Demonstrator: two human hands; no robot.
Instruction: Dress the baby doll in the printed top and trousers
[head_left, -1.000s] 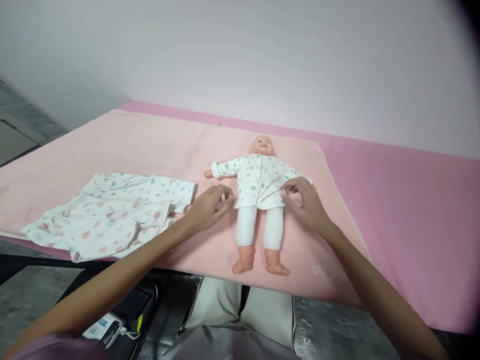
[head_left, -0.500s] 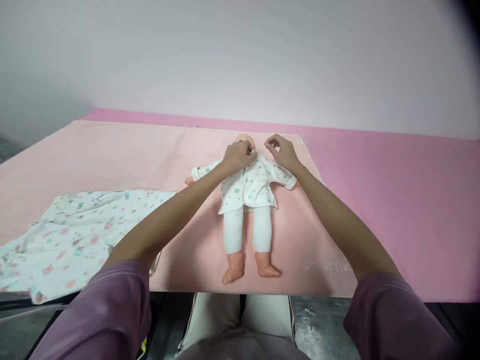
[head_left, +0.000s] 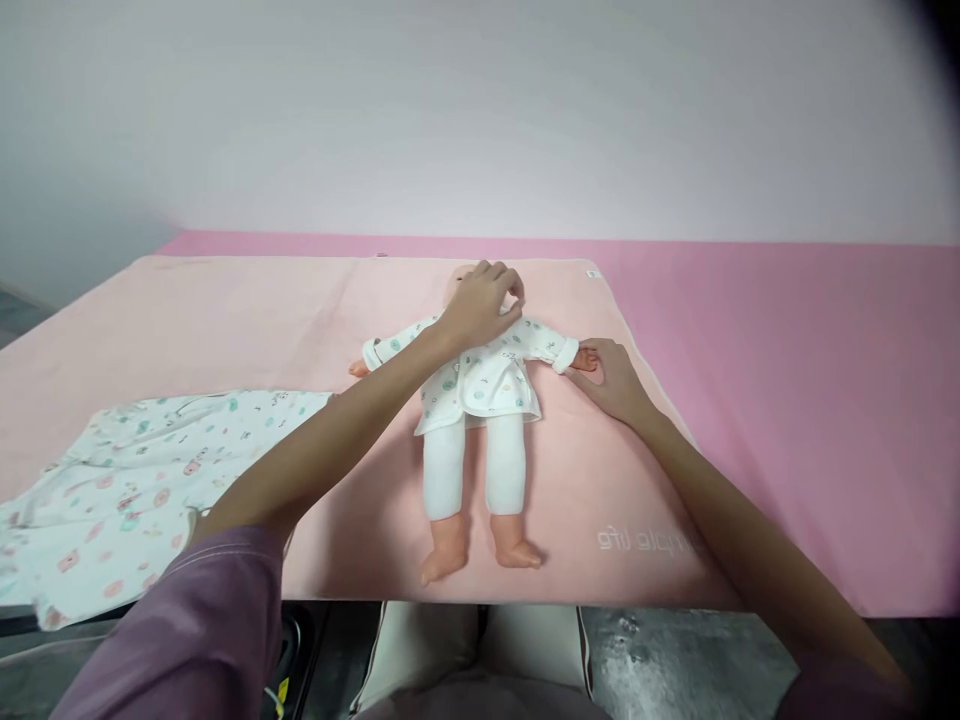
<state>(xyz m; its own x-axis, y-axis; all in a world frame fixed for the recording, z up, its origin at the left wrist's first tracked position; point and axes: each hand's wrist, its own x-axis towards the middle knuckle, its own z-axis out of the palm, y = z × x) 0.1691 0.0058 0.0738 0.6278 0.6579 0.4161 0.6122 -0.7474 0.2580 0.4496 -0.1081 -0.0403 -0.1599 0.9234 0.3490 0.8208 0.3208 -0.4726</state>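
And here the doll (head_left: 505, 460) is lying on its back near the middle of the peach mat (head_left: 600, 470), arms spread, feet pointing toward the person, a printed jacket (head_left: 491, 380) covering its trunk. The left hand (head_left: 484, 305) is arching over the doll's head and collar, hiding most of both; its fingers are curling loosely, a gap showing between thumb and forefinger, and whether the tips are pinching any collar cloth I can't tell. Out on the other side, the right hand (head_left: 615, 380) is bracketing the doll's small hand (head_left: 587, 360) just beside the rolled cuff (head_left: 565, 356), thumb and fingers standing partly apart; whether they're pressing on hand or cuff isn't showing. The jacket is looking thin, soft and light, likely giving and creasing easily, so the cuff and front hem are offering the best holds. The doll's hands and feet are looking smooth and firmer, perhaps a bit slippery; for steadying, I'd be favouring the wrist or trunk over those little fingers. Off to the left, printed clothes (head_left: 165, 480) are spreading across the mat, partly passing behind the left forearm.
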